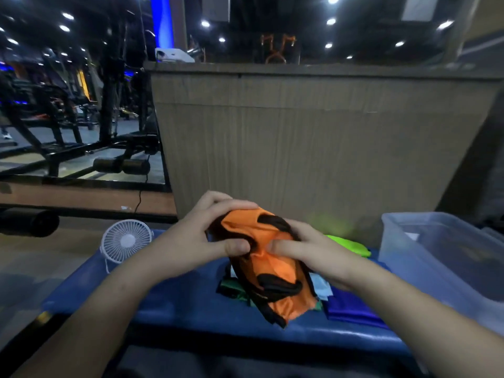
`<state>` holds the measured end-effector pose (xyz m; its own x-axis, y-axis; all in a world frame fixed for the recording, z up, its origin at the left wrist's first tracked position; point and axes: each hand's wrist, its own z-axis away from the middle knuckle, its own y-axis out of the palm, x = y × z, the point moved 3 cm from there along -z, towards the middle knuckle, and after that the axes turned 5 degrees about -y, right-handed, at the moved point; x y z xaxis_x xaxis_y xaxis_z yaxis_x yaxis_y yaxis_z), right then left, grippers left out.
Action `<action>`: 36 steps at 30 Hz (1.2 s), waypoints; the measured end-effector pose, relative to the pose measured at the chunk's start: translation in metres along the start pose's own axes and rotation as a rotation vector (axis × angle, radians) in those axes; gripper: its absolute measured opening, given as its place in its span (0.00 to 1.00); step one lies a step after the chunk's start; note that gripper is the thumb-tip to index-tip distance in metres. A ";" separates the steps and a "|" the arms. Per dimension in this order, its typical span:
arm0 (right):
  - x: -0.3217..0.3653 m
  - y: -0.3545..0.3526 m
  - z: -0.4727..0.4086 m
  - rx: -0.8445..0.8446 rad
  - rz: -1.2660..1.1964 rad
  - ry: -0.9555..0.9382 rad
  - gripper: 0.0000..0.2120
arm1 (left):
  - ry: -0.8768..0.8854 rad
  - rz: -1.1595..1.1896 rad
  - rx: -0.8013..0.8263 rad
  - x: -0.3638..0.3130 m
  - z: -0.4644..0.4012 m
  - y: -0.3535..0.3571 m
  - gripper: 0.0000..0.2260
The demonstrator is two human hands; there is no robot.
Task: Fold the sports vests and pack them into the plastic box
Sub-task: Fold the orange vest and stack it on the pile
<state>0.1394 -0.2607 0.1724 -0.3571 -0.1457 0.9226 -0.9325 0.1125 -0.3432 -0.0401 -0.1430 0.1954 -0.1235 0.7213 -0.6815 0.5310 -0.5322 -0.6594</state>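
An orange sports vest [275, 268] with black trim hangs bunched above the blue padded bench [174, 304]. My left hand [201, 238] grips its top left edge, and my right hand [308, 249] pinches it from the right. Under it lies a pile of other vests: a green one [231, 289], a light blue one [323, 287] and a dark blue one [351, 309]. A lime green vest [351, 245] lies farther back on the right. The clear plastic box [425, 257] stands at the bench's right end, its inside hard to see.
A small white desk fan [126, 242] stands on the bench's left part. A tall wood-panelled counter [313, 137] rises right behind the bench. Gym machines [68, 126] and a black roller [30, 222] are to the left.
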 end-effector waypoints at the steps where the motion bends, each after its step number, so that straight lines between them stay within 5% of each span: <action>1: 0.002 -0.003 0.010 0.009 -0.032 0.019 0.16 | 0.008 -0.011 -0.010 -0.007 0.000 0.002 0.21; 6: -0.002 -0.010 0.039 0.042 -0.109 0.111 0.19 | 0.093 -0.103 -0.096 -0.038 -0.006 0.018 0.02; 12: -0.008 -0.011 0.051 0.040 -0.207 0.139 0.17 | -0.005 -0.047 -0.105 -0.036 -0.018 0.034 0.12; 18: -0.024 -0.019 0.048 -0.026 -0.138 0.036 0.11 | -0.022 0.093 -0.210 -0.030 -0.026 0.042 0.06; 27: -0.051 -0.016 0.047 -0.131 0.220 -0.247 0.33 | -0.063 0.198 -0.314 -0.020 -0.034 0.047 0.06; 32: -0.057 -0.004 0.042 -0.311 0.465 -0.348 0.09 | -0.010 0.115 -0.305 -0.019 -0.032 0.042 0.09; 36: -0.041 -0.017 0.041 -0.383 0.144 -0.286 0.10 | -0.014 -0.041 -0.358 -0.008 -0.029 0.032 0.05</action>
<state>0.1672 -0.2966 0.1335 -0.5316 -0.3597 0.7669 -0.8049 0.4963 -0.3252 0.0025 -0.1533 0.1890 -0.1613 0.7311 -0.6629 0.7850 -0.3120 -0.5352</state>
